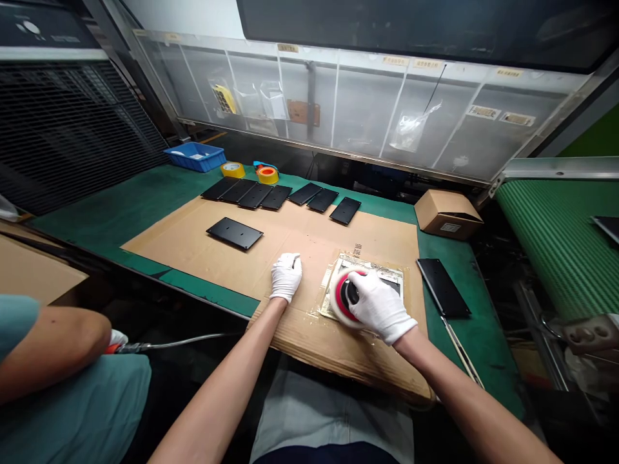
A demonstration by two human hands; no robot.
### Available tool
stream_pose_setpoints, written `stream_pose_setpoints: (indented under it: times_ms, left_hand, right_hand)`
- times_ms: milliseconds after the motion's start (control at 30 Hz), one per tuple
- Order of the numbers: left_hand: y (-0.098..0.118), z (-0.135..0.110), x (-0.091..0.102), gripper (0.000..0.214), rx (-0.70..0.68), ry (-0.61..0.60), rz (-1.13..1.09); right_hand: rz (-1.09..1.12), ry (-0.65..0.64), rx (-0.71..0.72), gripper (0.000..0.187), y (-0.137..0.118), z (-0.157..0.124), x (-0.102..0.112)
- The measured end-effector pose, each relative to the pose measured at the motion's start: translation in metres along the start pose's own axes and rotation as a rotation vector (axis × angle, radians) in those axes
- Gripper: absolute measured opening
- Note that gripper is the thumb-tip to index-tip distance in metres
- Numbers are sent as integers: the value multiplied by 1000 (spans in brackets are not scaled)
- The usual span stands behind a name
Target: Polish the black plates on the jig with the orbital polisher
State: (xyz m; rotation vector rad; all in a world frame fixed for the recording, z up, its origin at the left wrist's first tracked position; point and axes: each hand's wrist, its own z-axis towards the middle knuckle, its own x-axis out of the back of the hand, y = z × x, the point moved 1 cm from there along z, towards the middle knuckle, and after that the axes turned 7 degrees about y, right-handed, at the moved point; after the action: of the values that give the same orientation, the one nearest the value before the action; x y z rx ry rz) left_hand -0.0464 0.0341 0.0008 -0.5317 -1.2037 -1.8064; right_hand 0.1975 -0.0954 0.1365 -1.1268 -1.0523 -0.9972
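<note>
Right hand (380, 306), in a white cotton glove: clamped over the top of a round orbital sander (349, 298) with a red rim and a pale pad. Directly beneath the right hand: a panel in clear film (374, 274), with the sander over its near left part. Contents of the film: too glare-covered to identify.

Left hand (286, 276), also white-gloved: resting on a cardboard sheet (309, 241) just left of the sander, fingers curled, no held item visible. Hands apart, with the sander and panel on the right-hand side of the gap.

Ahead and left of the left hand: one black plate (235, 232) on the cardboard. Farther ahead of both hands: a row of seven black plates (290, 196) along the far edge of the cardboard. Right of the right hand: another black plate (443, 287) on a green work mat (467, 351), with a long thin metal strip (461, 353) nearby.

Beyond the left hand: a yellow tape roll (233, 169), an orange tape roll (267, 174) and a blue plastic crate (194, 156). Beyond the right hand: a small cardboard box (447, 214). Far left of the left hand: a second person's arm (53, 341) in a teal sleeve, beside a thin air hose (169, 341).
</note>
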Motion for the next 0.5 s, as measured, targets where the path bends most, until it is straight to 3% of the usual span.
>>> stream_pose_setpoints:
  times_ms: [267, 367, 500]
  left_hand:
    - [3, 0, -1, 29, 25, 5, -12]
    - [5, 0, 1, 30, 29, 2, -6]
    - [5, 0, 3, 30, 30, -11, 2]
  right_hand:
    - [-115, -18, -198, 36, 64, -44, 5]
    - [-102, -18, -189, 37, 62, -44, 5]
    - [-56, -18, -119, 39, 35, -25, 2]
